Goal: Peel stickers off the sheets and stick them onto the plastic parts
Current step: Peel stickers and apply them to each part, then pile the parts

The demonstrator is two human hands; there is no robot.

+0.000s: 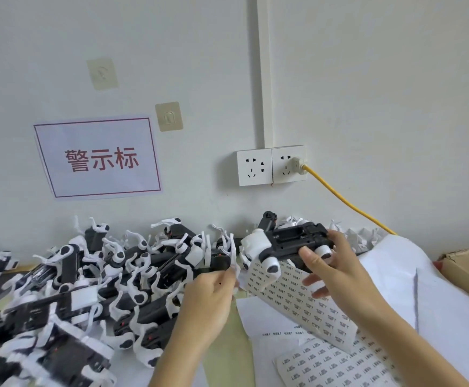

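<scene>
My right hand [331, 269] grips a black and white plastic part [289, 241] and holds it up above the sticker sheets. My left hand [211, 297] is just left of it, its fingers pinched together near the part's white end; a small sticker may be between the fingertips, but I cannot make it out. A sticker sheet [306, 297] with rows of small printed labels lies tilted under the held part. Another sticker sheet [336, 364] lies flat at the bottom right.
A big pile of black and white plastic parts [88, 289] covers the table's left half up to the wall. Crumpled backing paper [361, 238] lies by the wall. A cardboard box [467, 269] stands at the right edge. A yellow cable [347, 202] runs from the wall socket [272, 166].
</scene>
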